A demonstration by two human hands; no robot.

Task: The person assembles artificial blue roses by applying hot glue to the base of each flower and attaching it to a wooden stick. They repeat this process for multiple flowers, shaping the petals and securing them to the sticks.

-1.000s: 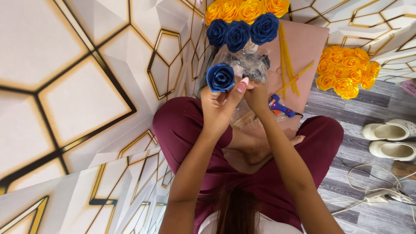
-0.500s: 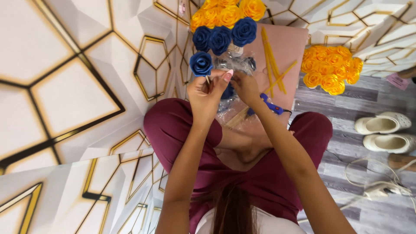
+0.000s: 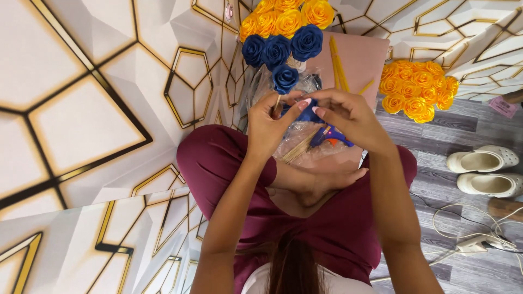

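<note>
Sitting cross-legged on the floor, the person works with both hands raised in front of a flower arrangement. Four blue paper roses show: three in a row (image 3: 277, 49) under the yellow ones at the top, and a fourth blue rose (image 3: 285, 78) just below them, on a thin wooden stick (image 3: 277, 102). The left hand (image 3: 271, 126) pinches that stick between thumb and fingertips, so the rose stands just above the fingers. The right hand (image 3: 348, 117) meets the left, its fingers narrowed to a pinch; something blue sits behind them, but whether they grip it cannot be told.

Yellow roses come in two groups: a cluster of about five (image 3: 286, 19) at the top edge, and a rounded bunch (image 3: 417, 90) of more than a dozen on the grey floor to the right. A few yellow strips (image 3: 339, 68) lie on a pink board (image 3: 362, 60) behind the hands.

Crinkled clear plastic wrapping (image 3: 302, 136) lies below the hands on the lap, with a bundle of wooden sticks (image 3: 298, 151) on it. A blue glue gun (image 3: 332, 136) rests just under the right hand. Two white clogs (image 3: 485, 171) stand on the right, with a white cable (image 3: 479, 239) near them. A small pink slip (image 3: 502, 106) lies at the far right edge.
</note>
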